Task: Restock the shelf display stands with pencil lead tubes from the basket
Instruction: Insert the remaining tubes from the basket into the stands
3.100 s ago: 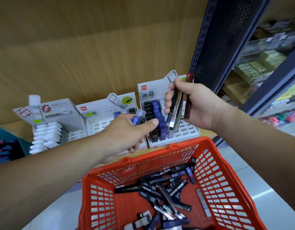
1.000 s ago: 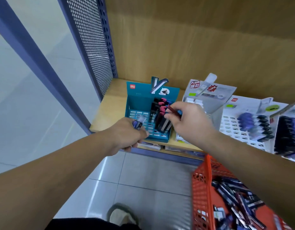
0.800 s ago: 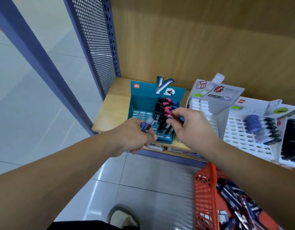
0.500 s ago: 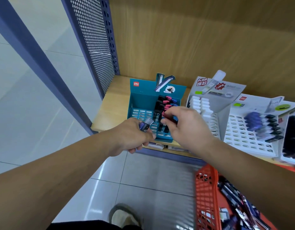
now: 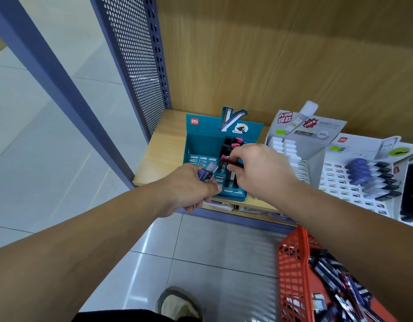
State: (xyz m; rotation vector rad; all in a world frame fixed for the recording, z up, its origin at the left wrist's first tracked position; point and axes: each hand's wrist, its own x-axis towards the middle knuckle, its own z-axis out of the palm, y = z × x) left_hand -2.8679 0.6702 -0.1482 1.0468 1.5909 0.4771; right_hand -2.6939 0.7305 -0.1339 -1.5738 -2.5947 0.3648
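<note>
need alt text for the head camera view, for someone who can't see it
A person's right-hand grip pinches a red-capped lead tube over a teal display stand on a wooden shelf, while the left-hand grip holds a blue HB tube. An orange basket of tubes sits lower right.

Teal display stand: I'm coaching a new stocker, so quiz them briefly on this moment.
1. True or false: the right hand pinches a dark red lead tube over the teal display stand.
2. The clear-capped tube in the left hand is marked: A) 2B, B) HB, C) 4H?
3. Fill in: the orange basket lies at the view's lower ____.
Key: 1 true; 2 B; 3 right.
</note>
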